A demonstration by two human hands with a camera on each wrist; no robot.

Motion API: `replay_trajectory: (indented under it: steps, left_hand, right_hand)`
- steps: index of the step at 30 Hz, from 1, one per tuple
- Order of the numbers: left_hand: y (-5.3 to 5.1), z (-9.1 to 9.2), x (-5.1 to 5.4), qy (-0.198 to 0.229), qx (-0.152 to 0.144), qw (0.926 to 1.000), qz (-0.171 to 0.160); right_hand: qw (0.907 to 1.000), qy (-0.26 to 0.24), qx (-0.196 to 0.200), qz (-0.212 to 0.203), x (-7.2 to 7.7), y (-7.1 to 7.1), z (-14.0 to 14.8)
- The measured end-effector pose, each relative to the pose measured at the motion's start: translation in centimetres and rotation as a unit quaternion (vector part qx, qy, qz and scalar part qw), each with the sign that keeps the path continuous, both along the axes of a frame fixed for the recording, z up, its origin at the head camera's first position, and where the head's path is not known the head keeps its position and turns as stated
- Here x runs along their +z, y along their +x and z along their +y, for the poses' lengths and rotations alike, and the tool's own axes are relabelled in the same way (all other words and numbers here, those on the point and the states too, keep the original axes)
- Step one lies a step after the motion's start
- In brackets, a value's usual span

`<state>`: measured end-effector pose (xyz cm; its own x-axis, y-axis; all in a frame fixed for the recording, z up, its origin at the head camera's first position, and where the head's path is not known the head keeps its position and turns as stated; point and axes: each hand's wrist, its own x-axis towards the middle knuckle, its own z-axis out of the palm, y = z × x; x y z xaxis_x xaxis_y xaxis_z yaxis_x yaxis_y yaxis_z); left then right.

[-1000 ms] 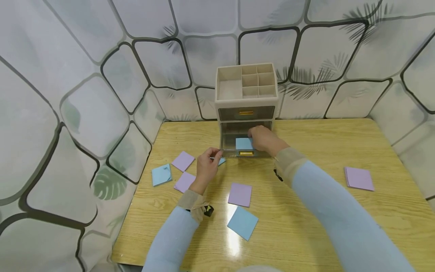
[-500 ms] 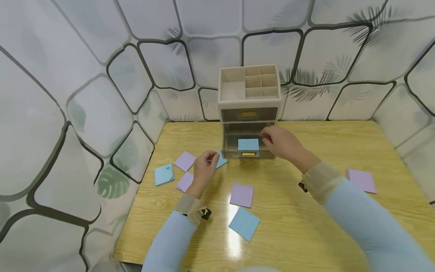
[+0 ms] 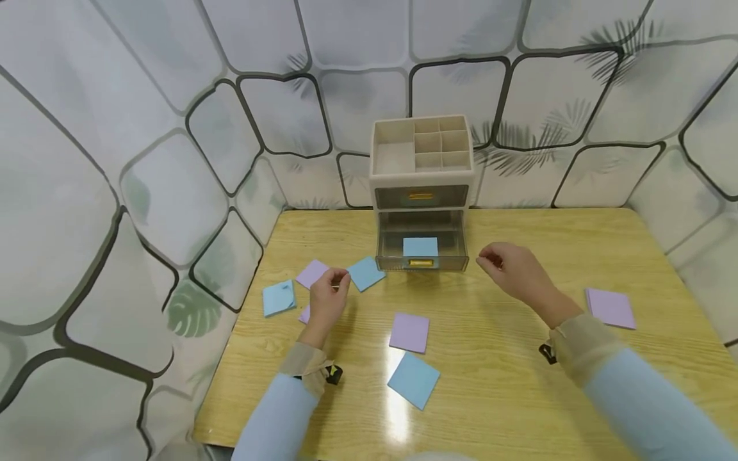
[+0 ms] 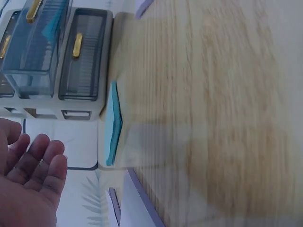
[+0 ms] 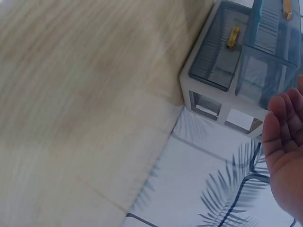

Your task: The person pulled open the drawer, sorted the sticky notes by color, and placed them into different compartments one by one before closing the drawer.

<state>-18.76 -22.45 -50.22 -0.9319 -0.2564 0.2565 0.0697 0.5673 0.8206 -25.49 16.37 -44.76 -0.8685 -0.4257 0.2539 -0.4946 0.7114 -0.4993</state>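
A small cream drawer cabinet point(image 3: 423, 176) stands by the back wall. Its middle drawer point(image 3: 450, 261) is pulled out, with a blue pad of sticky notes point(image 3: 420, 246) lying inside behind the gold handle. My left hand point(image 3: 327, 298), fingers loosely bent and holding nothing, hovers left of the cabinet. Nearest to it are a blue pad point(image 3: 366, 274) and a purple pad point(image 3: 312, 272) on the table; it partly hides another purple pad point(image 3: 305, 314). To the right of the drawer, apart from it, hangs my right hand point(image 3: 516, 275), fingers loosely bent and likewise holding nothing.
On the wooden table point(image 3: 490, 397) lie a blue pad with a curled corner point(image 3: 279, 298) at the left, a purple pad point(image 3: 409, 331) and a blue pad point(image 3: 414, 380) in front, and a purple pad point(image 3: 611, 308) at the right. Patterned wall covering point(image 3: 357, 96) surrounds the table.
My right hand has come out of the drawer and moved right, leaving the blue pad inside. My left hand has moved from the drawer's left corner to the left and nearer me.
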Motion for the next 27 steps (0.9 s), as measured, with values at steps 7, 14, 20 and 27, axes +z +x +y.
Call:
replay_trajectory:
  steps: [7, 14, 20, 27]
  left_hand:
    - [-1.2, -0.7, -0.4, -0.046, -0.021, 0.9968, -0.062]
    - [-2.7, -0.9, -0.3, -0.147, -0.062, 0.981, -0.109]
    - [-4.3, -0.9, -0.6, -0.21, -0.081, 0.962, -0.154]
    - [-5.6, -0.3, -0.4, -0.25, -0.106, 0.9346, -0.23]
  right_hand:
    - [0.9961, -0.071, -0.017, 0.049, -1.3, 0.5, -0.5]
    - [0.9946, -0.086, -0.007, 0.057, -1.6, 0.7, -1.3]
    - [0.9925, -0.085, 0.006, 0.087, -2.1, 0.7, -1.5]
    - [0.9889, -0.082, 0.028, 0.121, -2.3, 0.6, -1.9]
